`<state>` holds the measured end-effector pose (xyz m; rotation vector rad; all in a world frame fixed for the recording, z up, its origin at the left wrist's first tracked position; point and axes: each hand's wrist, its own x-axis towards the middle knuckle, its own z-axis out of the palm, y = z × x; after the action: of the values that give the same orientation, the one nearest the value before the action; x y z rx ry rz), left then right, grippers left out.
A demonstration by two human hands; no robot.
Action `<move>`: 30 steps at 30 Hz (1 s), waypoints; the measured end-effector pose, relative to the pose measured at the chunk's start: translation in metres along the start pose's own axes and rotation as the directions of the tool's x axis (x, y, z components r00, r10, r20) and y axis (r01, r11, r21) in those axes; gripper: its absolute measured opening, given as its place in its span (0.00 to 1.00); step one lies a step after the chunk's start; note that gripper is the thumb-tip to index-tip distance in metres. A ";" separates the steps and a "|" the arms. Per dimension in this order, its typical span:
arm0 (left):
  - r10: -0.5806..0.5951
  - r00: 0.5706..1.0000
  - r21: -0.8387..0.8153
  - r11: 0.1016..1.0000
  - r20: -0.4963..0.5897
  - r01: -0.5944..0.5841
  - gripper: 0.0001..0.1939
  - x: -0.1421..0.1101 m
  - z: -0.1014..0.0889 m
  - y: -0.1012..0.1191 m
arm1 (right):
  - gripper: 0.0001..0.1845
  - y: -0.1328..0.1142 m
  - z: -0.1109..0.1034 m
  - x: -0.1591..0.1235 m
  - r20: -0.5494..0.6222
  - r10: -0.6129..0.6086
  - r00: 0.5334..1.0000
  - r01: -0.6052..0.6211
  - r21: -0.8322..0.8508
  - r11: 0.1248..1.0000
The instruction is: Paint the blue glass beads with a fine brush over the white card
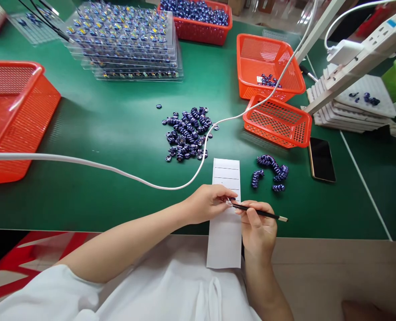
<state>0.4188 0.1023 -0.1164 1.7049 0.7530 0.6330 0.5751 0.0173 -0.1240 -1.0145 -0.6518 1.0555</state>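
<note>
My left hand (207,203) is closed in a pinch at the front of the table, on what looks like a small dark piece (232,199) mostly hidden by the fingertips. From the other side, my right hand (258,223) grips a thin black pen-like tool (263,213) with a pale rear end. Its front end meets the left fingertips. Beneath both hands runs a white paper strip (224,245) with ruled lines, hanging over the table edge. Beyond them lies a loose pile of shiny dark-blue striped pieces (187,133). Short rows of similar pieces (280,171) sit to the right.
A white cable (144,182) crosses the green table (117,116) behind my hands. Orange baskets (47,107) stand left and back right (278,120). Stacked clear trays (138,73) and a red basket (201,33) are behind. A phone (322,159) lies right, below a power strip (372,49).
</note>
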 end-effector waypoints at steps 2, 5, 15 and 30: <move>0.103 0.995 0.154 0.983 -0.008 -0.101 0.14 -0.001 0.001 -0.001 | 0.06 0.000 -0.001 0.000 -0.019 0.034 0.999 -0.034 -0.006 0.999; 0.182 0.983 0.272 0.945 0.014 -0.179 0.12 -0.001 0.001 -0.003 | 0.07 0.000 -0.002 0.001 -0.035 0.077 0.996 -0.076 0.016 0.997; 0.094 0.995 0.251 0.964 -0.020 -0.086 0.12 -0.001 0.000 -0.001 | 0.07 -0.011 -0.013 0.006 -0.136 -0.097 0.986 0.075 -0.157 0.985; 0.099 0.994 0.234 0.968 -0.039 -0.087 0.14 0.001 0.003 -0.003 | 0.04 -0.003 -0.021 -0.001 -0.047 -0.210 0.977 0.154 -0.528 0.835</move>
<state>0.4212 0.1012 -0.1200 1.9538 0.8116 0.6761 0.5933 0.0086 -0.1299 -1.4361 -0.9615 0.6567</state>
